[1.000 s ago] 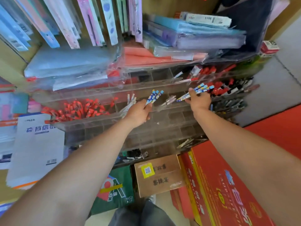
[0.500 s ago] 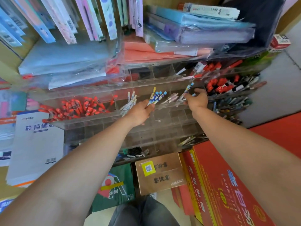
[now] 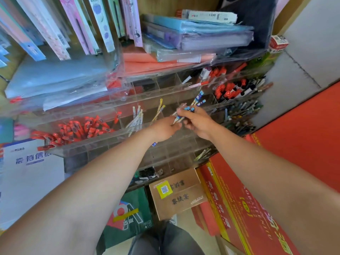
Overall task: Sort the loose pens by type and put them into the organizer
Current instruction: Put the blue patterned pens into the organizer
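Note:
A tiered clear acrylic organizer fills the middle of the head view. In front of its middle row my left hand and my right hand meet around one bundle of blue-capped patterned pens. My left hand holds the bundle from below, and a blue pen tip pokes out under it. My right hand's thumb and fingers pinch the bundle near the caps. More blue-capped pens stand in the compartment just behind.
Other compartments hold red pens, white pens, yellow patterned pens and red and black markers. Plastic folders lie on top. Below stand a brown box and a red carton.
My right hand came left from the right-hand compartment, leaving blue-capped pens there, and now meets my left hand. The left hand shifted right with its bundle.

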